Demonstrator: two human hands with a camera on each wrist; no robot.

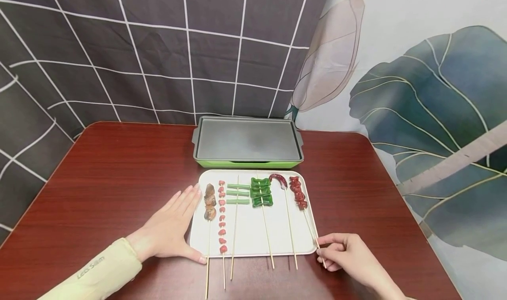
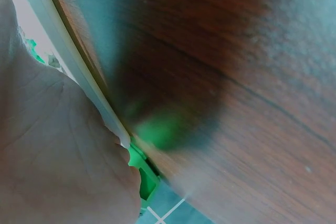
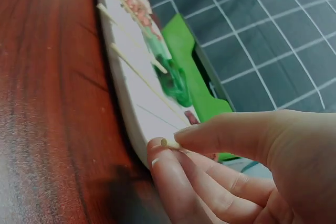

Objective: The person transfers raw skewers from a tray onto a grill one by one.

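A white tray [image 1: 237, 243] holds several skewers side by side, their sticks jutting over its near edge. My left hand [image 1: 172, 225] rests along the tray's left edge, fingers straight, thumb at the near left corner. At the near right corner my right hand [image 1: 348, 256] pinches the stick of the dark red meat skewer [image 1: 298, 192], whose pieces lie on the tray. In the right wrist view the stick's end [image 3: 167, 144] pokes out between thumb and fingers. Leftward lie an octopus tentacle skewer [image 1: 279, 179], a green pepper skewer [image 1: 261, 192] and a green bean-like skewer [image 1: 238, 194].
Behind the tray stands a green electric griddle [image 1: 249, 139] with a flat dark plate. Further left on the tray are a skewer of small red pieces [image 1: 222, 218] and a brown mushroom-like skewer [image 1: 210, 202]. All stand on a reddish wooden table [image 1: 119, 172] against a grid-patterned cloth [image 1: 158, 49].
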